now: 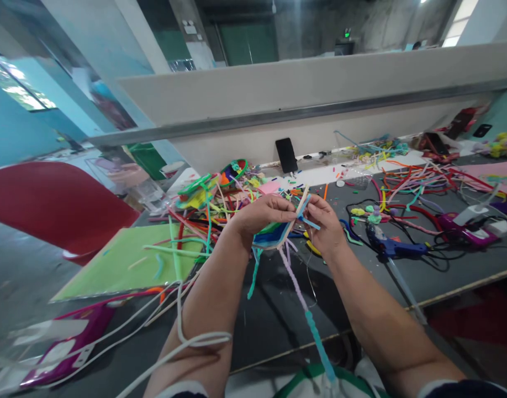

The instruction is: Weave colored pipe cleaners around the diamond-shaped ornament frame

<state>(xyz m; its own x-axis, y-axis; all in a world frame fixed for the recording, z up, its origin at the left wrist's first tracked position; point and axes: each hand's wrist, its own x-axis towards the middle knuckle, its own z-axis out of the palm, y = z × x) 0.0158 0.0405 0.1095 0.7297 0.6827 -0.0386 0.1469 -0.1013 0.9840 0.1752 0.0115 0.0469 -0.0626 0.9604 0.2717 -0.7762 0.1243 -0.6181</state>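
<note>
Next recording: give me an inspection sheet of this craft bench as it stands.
Surface: dark grey table, littered with small scraps.
Job's things: multicoloured craft piece held above the table, pipe-cleaner strands dangling from it.
Clutter: pipe cleaners heaped behind and to the right; green sheet at left; blue glue gun right of the hands.
Grippers: left hand and right hand both pinch the craft piece.
Cables: white cable draped over the left forearm; black cable tangled near the glue gun.
Surroundings: white partition behind, phone leaning on it; red chair at left.
</note>
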